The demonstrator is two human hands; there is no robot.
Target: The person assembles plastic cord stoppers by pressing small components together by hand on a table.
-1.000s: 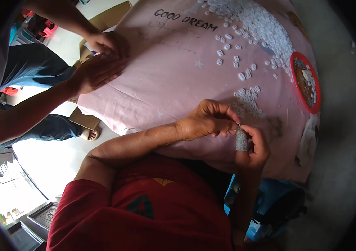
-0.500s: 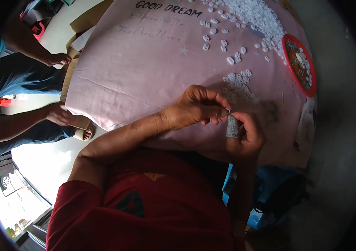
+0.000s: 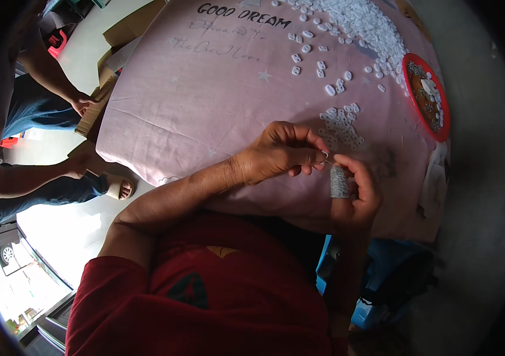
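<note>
Over the near edge of the pink cloth, my left hand (image 3: 282,155) pinches a small white plastic piece (image 3: 325,155) between thumb and fingertips. Facing it, my right hand (image 3: 364,188) is closed, its fingertip and thumb pressed together beside that piece. A thin, small item seems to lie between them, too small to name. A grey speckled wrap (image 3: 339,181) covers the right thumb. Just beyond the hands, a group of small white plastic pieces with holes (image 3: 341,121) lies on the cloth.
A large heap of white plastic pieces (image 3: 371,29) spreads across the far right. Near it, a red-rimmed plate (image 3: 408,77) holds small metal parts and white pieces. At the left, another person's hand (image 3: 81,104) touches a cardboard box (image 3: 99,110). A blue stool (image 3: 368,314) stands below the table.
My hands stay together, a slight gap opening between the fingertips of both. At the left, the other person's hands and the cardboard flap have shifted, the nearer hand dropping below the table edge.
</note>
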